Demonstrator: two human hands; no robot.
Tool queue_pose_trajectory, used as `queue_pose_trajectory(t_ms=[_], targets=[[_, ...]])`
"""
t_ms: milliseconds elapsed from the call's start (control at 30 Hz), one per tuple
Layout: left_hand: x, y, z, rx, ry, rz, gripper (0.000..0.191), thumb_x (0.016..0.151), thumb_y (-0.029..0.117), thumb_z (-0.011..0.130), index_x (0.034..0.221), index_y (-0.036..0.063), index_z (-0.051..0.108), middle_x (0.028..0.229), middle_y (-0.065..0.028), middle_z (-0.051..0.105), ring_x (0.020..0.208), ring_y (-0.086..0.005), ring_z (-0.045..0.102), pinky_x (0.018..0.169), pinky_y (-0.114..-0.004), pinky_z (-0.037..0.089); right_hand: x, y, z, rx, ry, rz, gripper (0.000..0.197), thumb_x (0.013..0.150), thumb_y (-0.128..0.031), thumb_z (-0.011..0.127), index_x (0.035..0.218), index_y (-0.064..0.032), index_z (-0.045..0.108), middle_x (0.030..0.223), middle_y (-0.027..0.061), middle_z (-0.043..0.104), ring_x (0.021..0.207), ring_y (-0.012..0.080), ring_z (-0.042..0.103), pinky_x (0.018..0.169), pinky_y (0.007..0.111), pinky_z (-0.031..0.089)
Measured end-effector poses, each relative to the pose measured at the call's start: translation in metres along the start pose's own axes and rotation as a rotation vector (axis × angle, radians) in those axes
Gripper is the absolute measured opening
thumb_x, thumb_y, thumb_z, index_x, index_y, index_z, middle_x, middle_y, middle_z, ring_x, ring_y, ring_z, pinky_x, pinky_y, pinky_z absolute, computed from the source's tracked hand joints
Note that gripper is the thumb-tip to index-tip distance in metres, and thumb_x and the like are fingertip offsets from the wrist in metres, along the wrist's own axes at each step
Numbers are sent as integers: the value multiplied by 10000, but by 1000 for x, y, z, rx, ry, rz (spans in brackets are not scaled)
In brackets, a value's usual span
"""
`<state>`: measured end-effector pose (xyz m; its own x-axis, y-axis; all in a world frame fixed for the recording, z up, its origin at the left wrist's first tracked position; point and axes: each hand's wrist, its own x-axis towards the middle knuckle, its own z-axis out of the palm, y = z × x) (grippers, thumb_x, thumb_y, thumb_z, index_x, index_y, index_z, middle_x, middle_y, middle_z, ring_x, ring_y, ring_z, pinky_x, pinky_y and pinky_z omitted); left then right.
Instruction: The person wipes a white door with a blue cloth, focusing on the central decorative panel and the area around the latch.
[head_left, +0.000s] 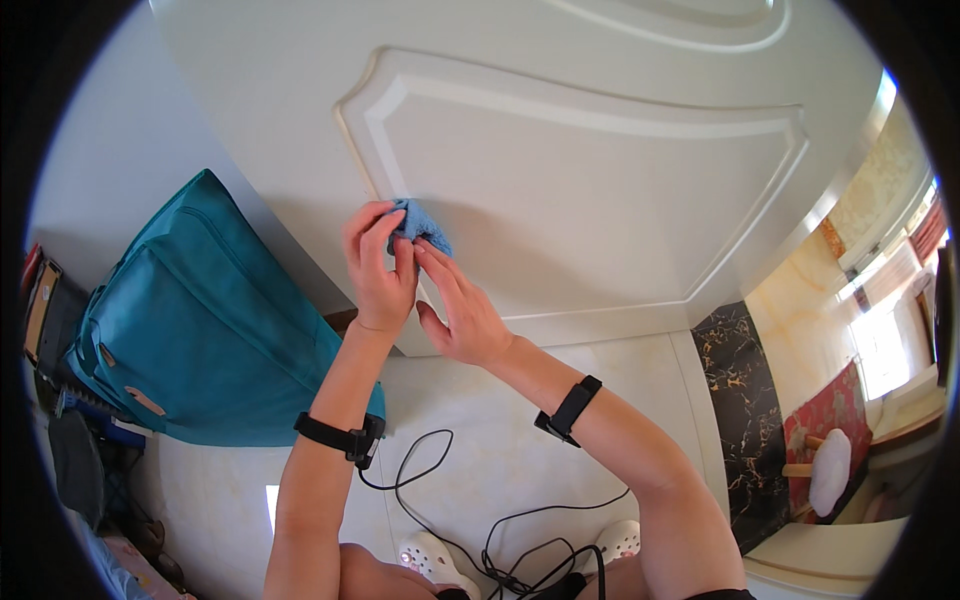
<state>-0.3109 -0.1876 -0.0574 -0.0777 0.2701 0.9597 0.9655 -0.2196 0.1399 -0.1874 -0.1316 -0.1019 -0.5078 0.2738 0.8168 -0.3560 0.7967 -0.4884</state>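
A blue cloth (424, 225) is bunched against the lower left part of a white panelled door (585, 202), over the raised moulding of its panel. My left hand (381, 274) grips the cloth between its bent fingers and thumb. Close beside it, my right hand (469, 315) touches the cloth's lower edge with its fingertips, its thumb held apart. Part of the cloth is hidden behind my fingers. Both wrists wear black straps, and a cable runs from the left one.
A large teal fabric bag (217, 322) leans at the left by the wall. Black cables (510, 577) lie looped on the tiled floor between white clogs (435, 559). At the right are a dark marble threshold strip (739, 420) and a stool with a fluffy white seat (831, 472).
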Motion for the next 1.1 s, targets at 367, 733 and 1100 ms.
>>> queue_pose_trajectory(t_ms=[367,733,1100], targets=[[-26,-11,6,249,-102,113,446,808,-42,566,1246,37,571,1270,-146,516,1139,-342,466,983,-426,376,1,7,4,127,59,162,453,834,57,492,1279,-23,464,1221,187,577,1094,384,569,896,409,487],[-26,-3,17,326,-95,136,363,864,87,561,1214,-6,593,1361,-161,502,1161,-343,480,983,-420,397,15,-2,-28,-77,44,164,227,851,-16,585,1078,-18,598,1059,160,650,934,297,636,831,353,508],[-36,3,37,380,-84,64,398,979,167,420,1316,-36,481,1431,-200,386,1252,-370,397,1013,-456,413,10,-9,-6,-437,-266,-245,598,807,-311,652,1341,-78,516,1454,110,415,1398,299,299,1127,464,250]])
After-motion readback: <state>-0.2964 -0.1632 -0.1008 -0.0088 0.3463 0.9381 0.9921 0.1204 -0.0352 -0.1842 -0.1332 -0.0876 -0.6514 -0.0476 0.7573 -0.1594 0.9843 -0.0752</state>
